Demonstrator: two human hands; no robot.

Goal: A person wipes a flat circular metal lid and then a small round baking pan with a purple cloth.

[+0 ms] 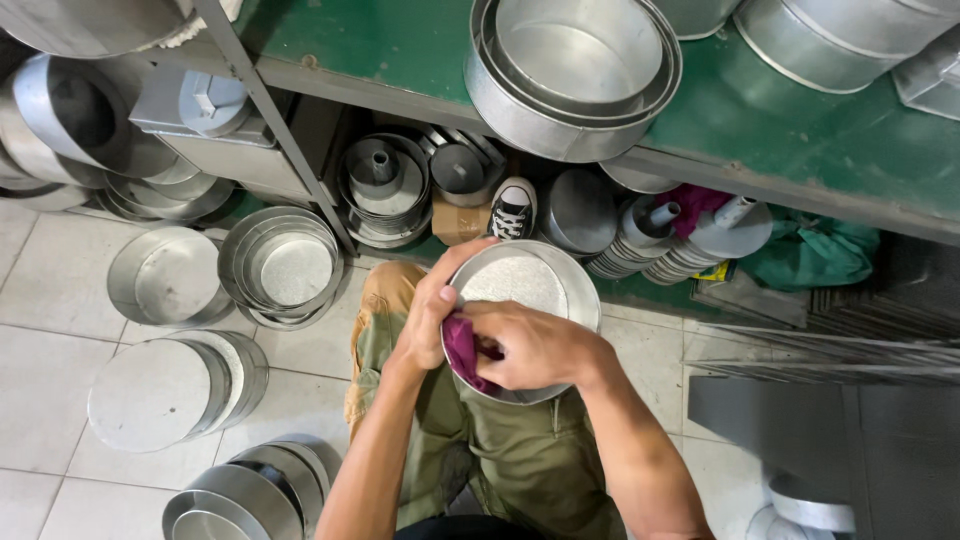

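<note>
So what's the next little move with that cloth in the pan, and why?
Probably slide the right hand and its purple cloth further along the inner wall of the round metal pan. The cloth sits at the pan's left edge only, while the left hand grips that rim to steady it.

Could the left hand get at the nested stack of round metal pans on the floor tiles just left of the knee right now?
Probably not without letting go: the left hand grips the rim of the round metal pan on the lap, while the right hand presses a magenta cloth inside. The nested stack of pans itself lies unobstructed nearby.
</note>
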